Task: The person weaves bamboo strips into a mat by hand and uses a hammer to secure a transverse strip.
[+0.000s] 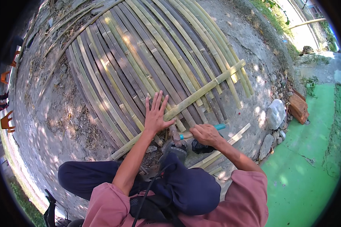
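A panel of green, tan and dark split bamboo slats point(147, 49) lies on the ground in front of me. A bamboo crosspiece point(204, 90) runs slantwise over the slats' near ends. My left hand point(155, 116) rests flat with fingers spread on the slats and the crosspiece. Closed around a handle, my right hand point(205, 134) holds a hammer point(187, 134) with a tan and teal grip. The hammer's rusty-looking head is low beside my left hand, near the slat ends and my foot. Whether it touches the bamboo I cannot tell.
Loose bamboo strips point(231, 142) lie by my right forearm. A white rock point(276, 114), smaller stones and a reddish-brown block point(298, 107) border a green-painted surface point(299, 162) at right. Orange chairs point(7, 122) stand at far left.
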`<state>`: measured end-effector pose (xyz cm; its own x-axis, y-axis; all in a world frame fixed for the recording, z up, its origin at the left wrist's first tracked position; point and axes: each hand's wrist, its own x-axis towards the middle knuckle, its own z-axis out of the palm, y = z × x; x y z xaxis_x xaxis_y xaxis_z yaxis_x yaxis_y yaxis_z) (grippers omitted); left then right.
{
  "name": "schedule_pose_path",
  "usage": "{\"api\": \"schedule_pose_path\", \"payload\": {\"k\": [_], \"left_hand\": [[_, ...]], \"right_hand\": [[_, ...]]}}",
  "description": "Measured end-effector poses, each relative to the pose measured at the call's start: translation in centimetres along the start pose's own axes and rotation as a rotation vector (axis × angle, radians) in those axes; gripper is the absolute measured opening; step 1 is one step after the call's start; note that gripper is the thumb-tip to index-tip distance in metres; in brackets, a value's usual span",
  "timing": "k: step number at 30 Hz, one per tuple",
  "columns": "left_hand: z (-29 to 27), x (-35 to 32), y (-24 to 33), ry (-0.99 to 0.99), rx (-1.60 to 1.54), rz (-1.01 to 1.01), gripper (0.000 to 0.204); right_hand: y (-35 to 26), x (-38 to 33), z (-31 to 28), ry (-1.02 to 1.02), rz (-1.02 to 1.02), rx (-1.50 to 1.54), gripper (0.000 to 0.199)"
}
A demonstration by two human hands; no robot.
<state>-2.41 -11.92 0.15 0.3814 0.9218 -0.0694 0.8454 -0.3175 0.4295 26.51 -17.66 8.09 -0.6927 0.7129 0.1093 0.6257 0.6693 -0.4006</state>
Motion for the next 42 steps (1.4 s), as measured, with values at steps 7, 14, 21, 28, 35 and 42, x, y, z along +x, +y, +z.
{"api": "schedule_pose_path", "payload": {"k": [7,14,21,28,35,42], "left_hand": [[0.5,0.9,0.5,0.045,-0.041,0.022,0.123],[0.7,0.0,0.9,0.024,-0.048,0.023,0.122],[0.1,0.4,0.3,0.016,-0.023,-0.002,0.121],[0.3,0.4,0.5,0.023,-0.028,0.012,0.120],[0.3,0.3,0.2,0.037,-0.042,0.026,0.118],[0.3,0.1,0.1,0.052,-0.056,0.026,0.120]], "right_hand": [[5.1,-3.2,0.4,-0.242,0.410,-0.012,0.018],[5.5,-1.9,0.4,-0.187,0.321,0.020,0.017],[4.4,-1.3,-1.1,-0.150,-0.039,0.182,0.018],[3.8,-1.1,-0.6,0.033,0.303,0.299,0.019],[-2.3,-0.1,2.8,0.605,1.040,0.856,0.028],[-5.9,1.1,6.2,0.687,0.861,0.383,0.031]]}}
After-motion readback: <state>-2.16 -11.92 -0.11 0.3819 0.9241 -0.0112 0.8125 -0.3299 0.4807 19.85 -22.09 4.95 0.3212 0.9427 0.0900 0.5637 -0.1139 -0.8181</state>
